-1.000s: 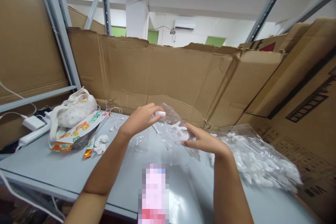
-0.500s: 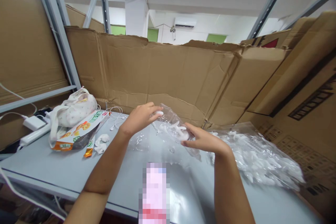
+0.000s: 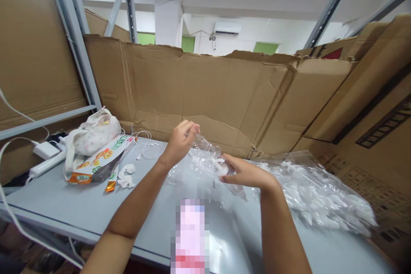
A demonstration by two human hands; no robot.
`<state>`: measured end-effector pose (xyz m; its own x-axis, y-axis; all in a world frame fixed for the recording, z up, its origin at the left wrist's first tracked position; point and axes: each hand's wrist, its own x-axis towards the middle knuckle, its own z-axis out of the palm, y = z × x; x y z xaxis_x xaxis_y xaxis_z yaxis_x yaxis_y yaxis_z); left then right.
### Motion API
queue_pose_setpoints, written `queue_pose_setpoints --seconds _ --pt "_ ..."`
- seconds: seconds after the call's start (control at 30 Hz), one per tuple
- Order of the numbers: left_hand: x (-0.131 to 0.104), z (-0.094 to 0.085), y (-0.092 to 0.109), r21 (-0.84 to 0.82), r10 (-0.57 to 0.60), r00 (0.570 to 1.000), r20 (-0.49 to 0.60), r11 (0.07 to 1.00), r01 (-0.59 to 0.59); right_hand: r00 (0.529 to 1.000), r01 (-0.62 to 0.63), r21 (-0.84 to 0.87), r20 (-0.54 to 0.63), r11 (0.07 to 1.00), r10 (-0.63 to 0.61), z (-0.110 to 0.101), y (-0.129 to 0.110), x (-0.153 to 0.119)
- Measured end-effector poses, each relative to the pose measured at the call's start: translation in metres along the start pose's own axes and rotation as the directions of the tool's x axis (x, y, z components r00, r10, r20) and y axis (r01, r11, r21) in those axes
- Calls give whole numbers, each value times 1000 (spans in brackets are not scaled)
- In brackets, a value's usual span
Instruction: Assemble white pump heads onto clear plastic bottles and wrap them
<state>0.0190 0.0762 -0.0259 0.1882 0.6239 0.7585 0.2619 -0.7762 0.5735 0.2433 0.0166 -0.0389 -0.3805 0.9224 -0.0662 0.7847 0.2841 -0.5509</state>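
Since a second ago the left hand (image 3: 180, 140) has been lifted a bit higher, with its fingers now bunched together at the top edge of the small clear bag (image 3: 208, 163), and the white piece that was seen between those fingertips earlier can't be made out any more.

Going left to right: at the far left edge of the grey table (image 3: 64, 205) a white power strip (image 3: 45, 163) and a white charger block (image 3: 45, 150) are parked, with cables trailing off. Next to them a pale spotted cloth pouch (image 3: 93, 137) is slumped, and leaning against it is a printed snack packet (image 3: 99, 162) in orange and green. A few crumpled white scraps (image 3: 126, 176) are lying just in front of that, and white wired earphones (image 3: 147, 150) are coiled near the cardboard wall (image 3: 208, 94) behind.

Then the hands. The small clear bag is held up just above the table, in the middle of the view, pinched at its upper rim by the left hand. The right hand (image 3: 245, 174) is cupped under and around the bag's lower side, fingers curled and closed on it, with small white plastic parts (image 3: 213, 163) visible through the film right at the fingertips.

Further right, a much bigger clear bag (image 3: 314, 197) stuffed with the same sort of white parts is spread flat on the table, close beside the right wrist.
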Motion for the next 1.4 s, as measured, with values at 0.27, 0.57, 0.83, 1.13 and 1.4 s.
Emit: queue_pose_setpoints --seconds 0.27,0.57,0.83,1.13,1.4 --pt "7 26 -28 -618 -402 916 -22 725 304 997 54 6 46 999 -54 6 -8 6" --pt "9 28 -34 -633 -412 895 -168 741 223 997 64 12 38 998 -65 6 -5 10" --pt "8 12 -28 -474 -271 958 -94 858 196 998 65 35 14 997 -65 2 -3 5" --pt "5 3 -27 -376 -219 975 -42 907 188 998 59 23 -12 998 -59 -1 1 1" --pt "3 10 -28 -249 -189 981 -42 953 173 997 76 46 12 996 -77 0 -3 2"
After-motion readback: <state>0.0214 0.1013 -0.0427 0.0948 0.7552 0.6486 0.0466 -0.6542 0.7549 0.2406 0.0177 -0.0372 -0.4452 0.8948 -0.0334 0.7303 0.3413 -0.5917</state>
